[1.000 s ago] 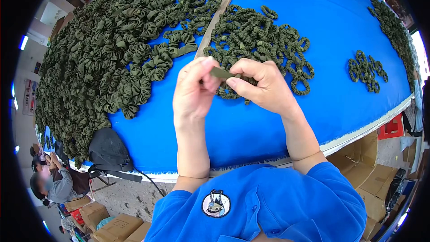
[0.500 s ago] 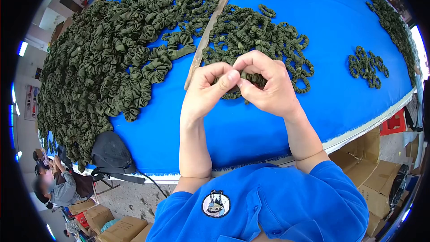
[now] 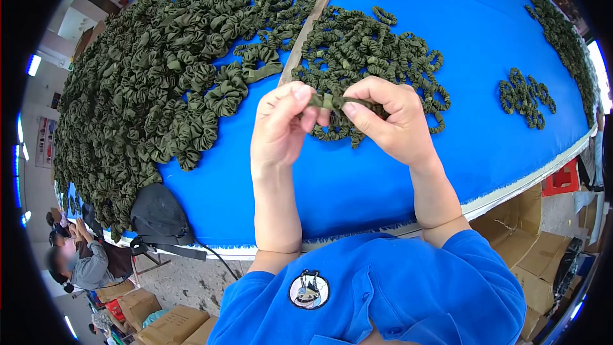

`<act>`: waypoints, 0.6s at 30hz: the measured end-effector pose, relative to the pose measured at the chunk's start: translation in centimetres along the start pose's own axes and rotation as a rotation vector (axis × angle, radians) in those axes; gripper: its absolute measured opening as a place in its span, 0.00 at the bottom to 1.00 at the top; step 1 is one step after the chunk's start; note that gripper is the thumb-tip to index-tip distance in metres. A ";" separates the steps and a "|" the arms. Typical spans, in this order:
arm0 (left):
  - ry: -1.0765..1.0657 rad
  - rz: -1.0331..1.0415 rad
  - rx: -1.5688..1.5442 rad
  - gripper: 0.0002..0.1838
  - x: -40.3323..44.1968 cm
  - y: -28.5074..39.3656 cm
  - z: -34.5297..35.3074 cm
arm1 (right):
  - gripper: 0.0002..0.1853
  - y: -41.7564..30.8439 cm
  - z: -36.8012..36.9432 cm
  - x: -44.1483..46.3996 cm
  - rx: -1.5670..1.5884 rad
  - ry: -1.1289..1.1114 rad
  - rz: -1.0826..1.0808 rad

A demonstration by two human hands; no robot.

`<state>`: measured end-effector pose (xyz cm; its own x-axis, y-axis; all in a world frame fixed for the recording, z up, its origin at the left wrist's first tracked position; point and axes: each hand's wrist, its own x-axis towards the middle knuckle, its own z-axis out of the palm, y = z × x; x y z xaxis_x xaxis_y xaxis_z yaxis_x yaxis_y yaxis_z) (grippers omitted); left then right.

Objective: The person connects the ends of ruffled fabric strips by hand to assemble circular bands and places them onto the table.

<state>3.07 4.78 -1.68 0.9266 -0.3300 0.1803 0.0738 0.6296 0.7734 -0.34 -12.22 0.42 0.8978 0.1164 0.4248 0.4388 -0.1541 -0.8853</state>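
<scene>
Between my two hands a dark green scrunchie [image 3: 328, 101] is held taut above the blue cloth, a smooth flat stretch of its fabric facing up. My left hand [image 3: 279, 121] pinches its left end between thumb and fingers. Its right side is gripped by my right hand [image 3: 393, 121], with the thumb pressed on top. Just beyond my hands lies a pile of small gathered scrunchies [image 3: 357, 48]. Left of a wooden strip [image 3: 311, 22] spreads a much larger heap of fuller green scrunchies [image 3: 153, 76].
A small cluster of scrunchies [image 3: 526, 98] lies on the blue cloth [image 3: 472, 32] at right, with a long row [image 3: 562, 45] along the far edge. A black bag [image 3: 159, 214] sits at the left edge. Cardboard boxes [image 3: 539, 252] stand below; another person [image 3: 92, 262] sits at lower left.
My hands have drawn apart, the left tilting outward, so the scrunchie's flat stretch now shows between them. Before, the fingertips met and mostly hid it.
</scene>
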 end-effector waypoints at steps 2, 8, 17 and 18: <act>-0.036 -0.061 0.154 0.08 -0.1 0.0 0.3 | 0.04 0.1 -0.1 0.0 0.014 0.028 -0.023; 0.019 -0.064 0.231 0.06 -0.1 -0.4 2.1 | 0.04 0.5 -0.3 0.0 0.101 0.110 -0.012; -0.044 -0.039 -0.127 0.03 0.1 -0.3 1.3 | 0.04 0.4 -0.6 0.1 0.089 0.109 -0.093; -0.053 -0.032 -0.157 0.03 0.1 -0.2 1.3 | 0.04 0.4 -0.5 0.1 0.088 0.107 -0.092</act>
<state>2.64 3.68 -1.06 0.9023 -0.3857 0.1924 0.1632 0.7189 0.6757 -0.10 -12.78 0.20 0.8547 0.0200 0.5188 0.5190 -0.0607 -0.8526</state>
